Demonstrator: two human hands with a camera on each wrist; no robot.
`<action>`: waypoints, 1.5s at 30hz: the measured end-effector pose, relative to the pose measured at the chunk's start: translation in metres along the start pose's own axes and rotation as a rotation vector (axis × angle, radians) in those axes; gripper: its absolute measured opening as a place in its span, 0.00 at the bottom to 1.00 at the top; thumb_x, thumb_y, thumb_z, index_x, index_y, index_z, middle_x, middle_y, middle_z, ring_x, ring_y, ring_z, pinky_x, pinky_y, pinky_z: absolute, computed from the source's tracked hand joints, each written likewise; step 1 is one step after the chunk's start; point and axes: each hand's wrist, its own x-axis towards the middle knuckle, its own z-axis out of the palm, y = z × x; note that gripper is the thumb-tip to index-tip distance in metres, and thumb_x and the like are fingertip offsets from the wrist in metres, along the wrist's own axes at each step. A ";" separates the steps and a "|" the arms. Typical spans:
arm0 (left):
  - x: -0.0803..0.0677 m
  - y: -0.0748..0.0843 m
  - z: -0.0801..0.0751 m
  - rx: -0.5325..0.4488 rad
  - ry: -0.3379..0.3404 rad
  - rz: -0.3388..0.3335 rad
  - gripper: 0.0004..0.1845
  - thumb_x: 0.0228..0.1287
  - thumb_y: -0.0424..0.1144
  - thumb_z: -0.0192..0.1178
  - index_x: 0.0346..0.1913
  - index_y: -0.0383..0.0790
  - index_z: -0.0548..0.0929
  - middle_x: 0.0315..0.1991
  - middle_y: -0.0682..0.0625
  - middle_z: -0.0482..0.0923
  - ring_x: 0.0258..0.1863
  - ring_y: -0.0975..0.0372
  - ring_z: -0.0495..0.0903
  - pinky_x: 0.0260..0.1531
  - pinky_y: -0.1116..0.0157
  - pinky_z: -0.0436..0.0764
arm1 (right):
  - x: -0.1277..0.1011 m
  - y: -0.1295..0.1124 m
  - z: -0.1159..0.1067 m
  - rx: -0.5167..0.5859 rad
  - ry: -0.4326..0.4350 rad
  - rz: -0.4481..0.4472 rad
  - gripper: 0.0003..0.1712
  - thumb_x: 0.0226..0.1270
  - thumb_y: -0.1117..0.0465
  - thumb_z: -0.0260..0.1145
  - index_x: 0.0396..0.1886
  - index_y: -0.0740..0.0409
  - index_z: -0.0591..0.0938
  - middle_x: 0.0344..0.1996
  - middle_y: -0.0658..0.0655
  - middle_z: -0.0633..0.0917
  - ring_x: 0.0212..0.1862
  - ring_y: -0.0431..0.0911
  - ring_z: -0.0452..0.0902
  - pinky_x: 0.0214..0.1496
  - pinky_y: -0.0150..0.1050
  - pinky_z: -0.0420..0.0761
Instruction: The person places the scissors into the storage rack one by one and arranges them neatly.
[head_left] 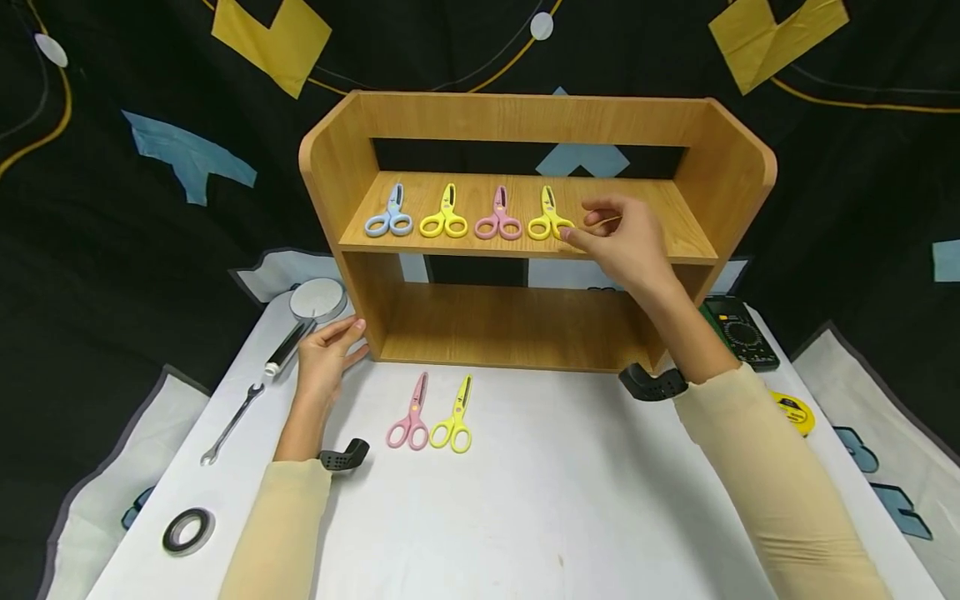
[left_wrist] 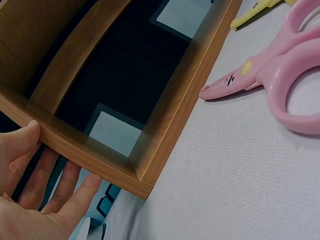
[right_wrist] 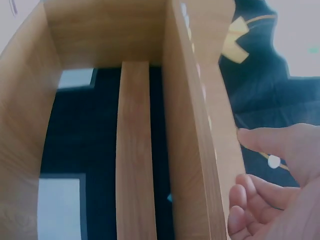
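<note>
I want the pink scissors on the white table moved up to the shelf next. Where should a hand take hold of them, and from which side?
Take the pink scissors by the handle loops, coming from above on the near side. They lie flat with loops toward the person and closed blades pointing at the wooden shelf. The yellow scissors lie close on the right, so come in from their left, probably with the left hand.

6 pairs of scissors in all: 4 on the upper board of 1 wooden shelf [head_left: 697, 200] — 1 blue pair [head_left: 390, 215], 1 yellow pair [head_left: 445, 215], 1 pink pair [head_left: 498, 217], 1 more yellow pair [head_left: 548, 217] — plus 1 pink pair on the tabletop [head_left: 411, 417] and 1 yellow pair on the tabletop [head_left: 454, 418]. Also 1 wrench [head_left: 231, 423], 1 tape roll [head_left: 188, 531], 1 multimeter [head_left: 738, 332], 1 tape measure [head_left: 795, 412].
</note>
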 end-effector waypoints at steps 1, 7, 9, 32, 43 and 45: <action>0.000 0.000 0.000 -0.006 0.002 0.000 0.20 0.62 0.38 0.75 0.55 0.33 0.87 0.40 0.55 0.88 0.45 0.65 0.87 0.51 0.57 0.88 | -0.005 0.001 0.001 0.022 0.026 -0.023 0.31 0.66 0.53 0.76 0.65 0.61 0.80 0.46 0.56 0.80 0.45 0.45 0.73 0.42 0.26 0.76; 0.001 0.003 -0.001 -0.008 -0.009 0.012 0.21 0.63 0.38 0.74 0.56 0.32 0.86 0.41 0.55 0.88 0.46 0.64 0.88 0.50 0.57 0.88 | -0.046 0.018 0.015 0.097 0.005 -0.098 0.27 0.64 0.55 0.78 0.59 0.58 0.82 0.42 0.57 0.83 0.42 0.44 0.76 0.40 0.24 0.78; 0.001 0.003 -0.002 -0.008 -0.010 0.007 0.21 0.63 0.38 0.74 0.56 0.32 0.86 0.41 0.55 0.88 0.46 0.64 0.88 0.51 0.57 0.88 | -0.060 0.025 0.024 0.109 -0.056 -0.089 0.26 0.64 0.53 0.78 0.58 0.57 0.82 0.43 0.56 0.83 0.43 0.45 0.77 0.41 0.25 0.79; 0.000 0.000 0.000 -0.023 0.003 -0.006 0.16 0.62 0.37 0.75 0.52 0.35 0.89 0.40 0.56 0.89 0.43 0.65 0.88 0.50 0.58 0.88 | -0.156 0.086 0.189 0.121 -0.446 0.104 0.36 0.53 0.50 0.84 0.57 0.63 0.83 0.43 0.56 0.85 0.40 0.45 0.75 0.38 0.31 0.75; -0.001 -0.001 0.002 0.046 0.034 -0.008 0.25 0.57 0.38 0.78 0.57 0.33 0.86 0.42 0.57 0.88 0.45 0.67 0.88 0.52 0.57 0.87 | -0.162 0.080 0.215 -0.150 -0.414 0.075 0.30 0.45 0.48 0.87 0.46 0.56 0.86 0.37 0.50 0.80 0.37 0.43 0.74 0.37 0.37 0.76; -0.002 0.001 0.002 0.065 0.044 0.001 0.26 0.57 0.37 0.79 0.58 0.34 0.86 0.42 0.57 0.88 0.45 0.67 0.88 0.52 0.58 0.87 | -0.161 0.077 0.215 -0.148 -0.406 0.080 0.27 0.47 0.51 0.86 0.45 0.57 0.85 0.36 0.51 0.80 0.37 0.43 0.73 0.37 0.37 0.76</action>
